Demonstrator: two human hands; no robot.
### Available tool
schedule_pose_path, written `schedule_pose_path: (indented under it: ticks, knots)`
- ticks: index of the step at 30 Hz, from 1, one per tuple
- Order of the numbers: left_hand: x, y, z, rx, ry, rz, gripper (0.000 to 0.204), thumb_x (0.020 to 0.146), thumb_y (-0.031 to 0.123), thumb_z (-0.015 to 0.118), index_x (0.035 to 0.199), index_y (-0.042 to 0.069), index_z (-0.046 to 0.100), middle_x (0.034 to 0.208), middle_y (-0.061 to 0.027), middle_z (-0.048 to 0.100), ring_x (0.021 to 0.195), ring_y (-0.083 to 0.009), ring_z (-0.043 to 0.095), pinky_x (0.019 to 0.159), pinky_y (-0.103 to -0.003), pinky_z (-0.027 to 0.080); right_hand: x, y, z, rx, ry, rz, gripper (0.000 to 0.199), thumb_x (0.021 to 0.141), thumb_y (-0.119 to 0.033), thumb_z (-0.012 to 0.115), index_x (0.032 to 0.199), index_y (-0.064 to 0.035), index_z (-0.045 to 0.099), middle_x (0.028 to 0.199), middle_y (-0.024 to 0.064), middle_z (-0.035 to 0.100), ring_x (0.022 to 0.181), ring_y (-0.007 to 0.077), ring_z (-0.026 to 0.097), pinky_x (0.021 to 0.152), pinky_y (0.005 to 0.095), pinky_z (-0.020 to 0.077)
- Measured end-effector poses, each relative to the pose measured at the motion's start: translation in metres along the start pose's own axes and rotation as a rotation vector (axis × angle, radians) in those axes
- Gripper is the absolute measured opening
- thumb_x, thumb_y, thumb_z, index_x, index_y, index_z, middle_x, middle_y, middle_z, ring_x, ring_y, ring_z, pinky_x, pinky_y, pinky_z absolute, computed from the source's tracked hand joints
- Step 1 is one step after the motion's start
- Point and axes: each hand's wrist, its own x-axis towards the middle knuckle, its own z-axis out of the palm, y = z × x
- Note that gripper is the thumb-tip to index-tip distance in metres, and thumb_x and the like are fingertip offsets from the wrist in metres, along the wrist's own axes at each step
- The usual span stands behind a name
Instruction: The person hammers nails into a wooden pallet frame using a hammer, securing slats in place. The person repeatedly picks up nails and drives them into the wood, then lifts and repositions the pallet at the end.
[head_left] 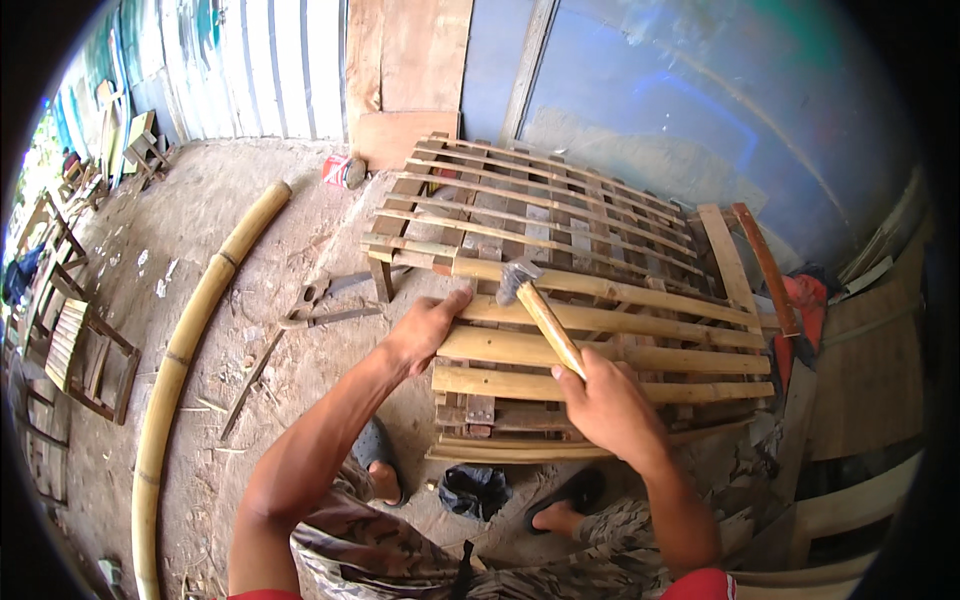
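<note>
**Kid:** What are the two hands doing?

**Helper:** The right hand (607,400) is closed tight around one hammer (538,305). Its wooden handle runs up toward 11 o'clock, and the metal head sits on a slat (640,292). The left hand (425,328) is bent over the left end of the next slat down, fingers pressing on it, holding nothing else.

**Kid:** Where is the rack?

**Helper:** One rack (560,300) of bamboo slats stands in the middle, just in front of the person. The slats are too many to count well.

**Kid:** What else is on the ground?

**Helper:** One long bamboo pole (185,340) lies at 9 o'clock. One red can (338,170) sits at 11 o'clock. Some metal tools (310,305) lie just left of the rack; I cannot tell how many. Two feet in sandals (570,492) show at 6 o'clock, with one dark bag (475,490) between them.
</note>
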Motion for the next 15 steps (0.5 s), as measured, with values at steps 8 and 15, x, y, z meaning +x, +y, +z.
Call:
schedule_pose_path:
  ticks: [8,15]
  knots:
    - [0.019,-0.017,0.001,-0.159,-0.015,0.035,0.057,0.100,0.047,0.055,0.102,-0.009,0.068,0.058,-0.0038,0.059,0.032,-0.0096,0.043,0.028,-0.026,0.032,0.003,-0.013,-0.012,0.098,0.185,-0.147,0.033,0.100,-0.031,0.060,0.095,0.0020,0.056,0.075,0.0247,0.061,0.069,0.0441,0.060,0.063,0.0486,0.0459]
    - [0.024,-0.026,0.008,-0.423,0.052,0.105,0.063,0.100,0.046,0.058,0.112,-0.015,0.063,0.087,-0.0202,0.071,0.055,-0.0162,0.062,0.039,-0.031,0.045,0.006,-0.011,-0.033,-0.058,0.022,-0.024,0.033,0.100,-0.031,0.061,0.096,0.0019,0.057,0.069,0.0187,0.059,0.059,0.0294,0.059,0.058,0.0427,0.0450]
